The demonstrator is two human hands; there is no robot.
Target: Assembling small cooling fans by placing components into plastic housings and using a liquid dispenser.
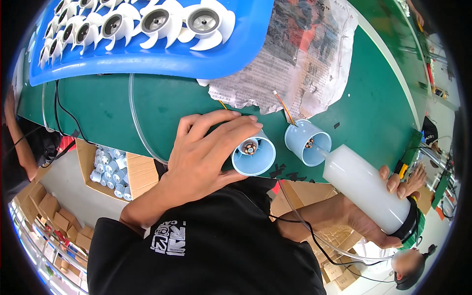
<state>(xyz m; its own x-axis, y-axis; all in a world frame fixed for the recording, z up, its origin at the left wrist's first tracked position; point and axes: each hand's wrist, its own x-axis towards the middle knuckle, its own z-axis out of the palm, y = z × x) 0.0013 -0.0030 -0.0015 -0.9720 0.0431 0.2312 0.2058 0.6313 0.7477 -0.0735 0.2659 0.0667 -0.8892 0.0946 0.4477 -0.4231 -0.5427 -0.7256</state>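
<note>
My left hand (199, 155) is wrapped over a light blue cup-shaped motor housing (268, 160), whose open end shows a ring of copper windings. To its right, a second blue housing (297, 140) lies on its side on the green bench, yellow and red wires rising from it. My right hand (364, 223) grips a white translucent dispensing cartridge (366, 189) with a black cap at its rear. The cartridge's thin nozzle reaches to the mouth of the second housing; whether its tip touches the windings I cannot tell.
A blue tray (162, 66) of white fan impellers (204, 22) stands at the far left, beside crumpled newspaper (314, 59). Below the bench edge, a cardboard box (142, 172) holds more blue housings. A clear hose (135, 113) crosses the bench. Other people are at both sides.
</note>
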